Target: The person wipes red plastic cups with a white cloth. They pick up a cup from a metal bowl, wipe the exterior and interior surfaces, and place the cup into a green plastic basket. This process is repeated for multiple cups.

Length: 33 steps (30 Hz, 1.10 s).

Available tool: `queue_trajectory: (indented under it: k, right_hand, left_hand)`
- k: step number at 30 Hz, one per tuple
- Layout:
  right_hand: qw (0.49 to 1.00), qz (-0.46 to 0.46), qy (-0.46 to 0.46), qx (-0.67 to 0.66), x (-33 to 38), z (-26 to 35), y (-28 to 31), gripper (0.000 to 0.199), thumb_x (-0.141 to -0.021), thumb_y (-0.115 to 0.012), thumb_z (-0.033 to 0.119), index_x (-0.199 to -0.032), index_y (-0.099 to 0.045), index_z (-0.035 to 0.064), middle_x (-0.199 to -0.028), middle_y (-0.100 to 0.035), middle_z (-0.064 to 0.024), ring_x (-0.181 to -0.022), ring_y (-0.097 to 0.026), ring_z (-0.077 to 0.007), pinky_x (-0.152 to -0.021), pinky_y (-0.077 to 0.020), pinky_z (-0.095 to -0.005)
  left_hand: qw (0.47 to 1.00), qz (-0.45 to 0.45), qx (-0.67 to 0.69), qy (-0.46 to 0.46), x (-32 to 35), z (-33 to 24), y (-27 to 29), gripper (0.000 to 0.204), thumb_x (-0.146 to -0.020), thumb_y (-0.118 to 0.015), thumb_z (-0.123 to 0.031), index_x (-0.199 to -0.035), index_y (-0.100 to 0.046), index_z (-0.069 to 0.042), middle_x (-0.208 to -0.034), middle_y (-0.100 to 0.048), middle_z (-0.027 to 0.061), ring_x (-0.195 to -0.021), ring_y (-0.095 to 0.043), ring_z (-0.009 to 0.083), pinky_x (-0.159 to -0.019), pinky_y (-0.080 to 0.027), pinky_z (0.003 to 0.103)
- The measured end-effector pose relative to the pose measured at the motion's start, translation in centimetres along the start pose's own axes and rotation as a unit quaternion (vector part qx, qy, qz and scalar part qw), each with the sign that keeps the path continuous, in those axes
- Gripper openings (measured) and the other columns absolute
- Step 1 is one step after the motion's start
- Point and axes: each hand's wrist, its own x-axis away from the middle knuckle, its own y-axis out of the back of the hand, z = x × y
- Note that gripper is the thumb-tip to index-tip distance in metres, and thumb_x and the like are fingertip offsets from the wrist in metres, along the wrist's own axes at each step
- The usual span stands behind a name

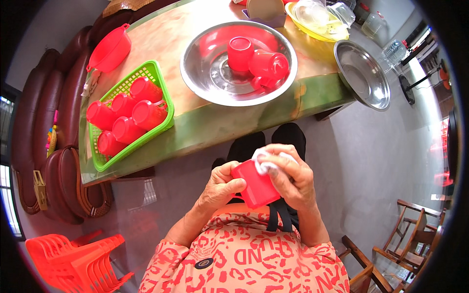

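Observation:
A red plastic mug [256,186] is held in front of my body, past the table's near edge. My left hand [222,184] grips it at its left side, thumb pressed on the wall. Against its upper right side, my right hand [288,176] presses a bunched white cloth [264,161], fingers wrapped round it. Two more red mugs, one upside down [240,53] and one tipped over [268,66], sit in a large steel basin [195,80] on the table. Several red mugs [128,129] stand upside down in a green plastic basket [168,117] at the left.
A red plastic colander [110,49] lies at the table's far left. A yellow basin [312,34] with clear plastic containers stands at the far right; a second steel basin [364,73] overhangs the right corner. Red plastic chairs [73,263] and wooden chairs [410,234] stand on the floor.

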Motion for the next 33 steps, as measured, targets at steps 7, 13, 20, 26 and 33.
queue_trajectory:
  k: [7, 13, 20, 26, 33]
  right_hand:
    - [0.980, -0.050, -0.176, -0.077, 1.0, -1.2, -1.4, 0.034, -0.101, -0.044, 0.022, -0.120, -0.058, -0.0023, -0.110, -0.061, -0.0090, -0.099, -0.058, -0.0141, -0.089, -0.0442, -0.0258]
    - [0.975, 0.025, -0.205, -0.082, 2.6, -1.5, 0.2, 0.030, -0.099, -0.050, 0.018, -0.118, -0.058, -0.0048, -0.098, -0.058, -0.0089, -0.086, -0.055, -0.0149, -0.077, -0.0445, -0.0260]
    - [0.971, -0.147, 0.024, 0.189, 2.2, -1.1, -1.3, 0.039, -0.080, -0.064, -0.001, -0.119, -0.061, -0.0014, -0.110, -0.056, -0.0169, -0.095, -0.056, -0.0288, -0.083, -0.0470, -0.0357]
    - [0.923, -0.148, 0.159, 0.317, 1.9, -1.7, -2.4, 0.045, -0.073, -0.071, -0.002, -0.118, -0.063, -0.0015, -0.114, -0.056, -0.0163, -0.097, -0.053, -0.0321, -0.081, -0.0473, -0.0394]
    - [0.928, -0.132, 0.174, 0.302, 3.4, -2.1, -2.4, 0.044, -0.070, -0.073, -0.002, -0.113, -0.066, 0.0001, -0.114, -0.057, -0.0126, -0.093, -0.053, -0.0306, -0.078, -0.0485, -0.0378]
  left_hand:
    - [0.999, -0.019, 0.018, -0.042, -0.3, 0.0, -0.1, 0.012, -0.088, -0.066, -0.007, -0.098, -0.061, -0.005, -0.095, -0.065, 0.0012, -0.087, -0.061, 0.0092, -0.081, -0.051, 0.027]
    - [0.989, -0.102, 0.022, -0.104, -1.0, 0.3, 0.2, 0.009, -0.091, -0.062, -0.007, -0.099, -0.059, -0.006, -0.091, -0.066, 0.0028, -0.085, -0.062, 0.0091, -0.079, -0.052, 0.026]
    - [0.977, -0.171, -0.010, -0.127, -2.1, 1.4, -0.3, 0.021, -0.095, -0.057, -0.015, -0.113, -0.058, -0.004, -0.107, -0.066, 0.0087, -0.095, -0.066, 0.0169, -0.084, -0.056, 0.033]
    - [0.984, -0.148, 0.035, -0.091, -2.3, 1.8, -1.7, 0.031, -0.100, -0.046, -0.019, -0.126, -0.051, -0.002, -0.118, -0.061, 0.0108, -0.107, -0.061, 0.0197, -0.092, -0.051, 0.035]
    - [0.983, -0.149, 0.054, -0.089, -2.0, 2.0, -1.8, 0.030, -0.099, -0.049, -0.018, -0.124, -0.052, -0.003, -0.117, -0.062, 0.0103, -0.105, -0.062, 0.0191, -0.092, -0.050, 0.035]
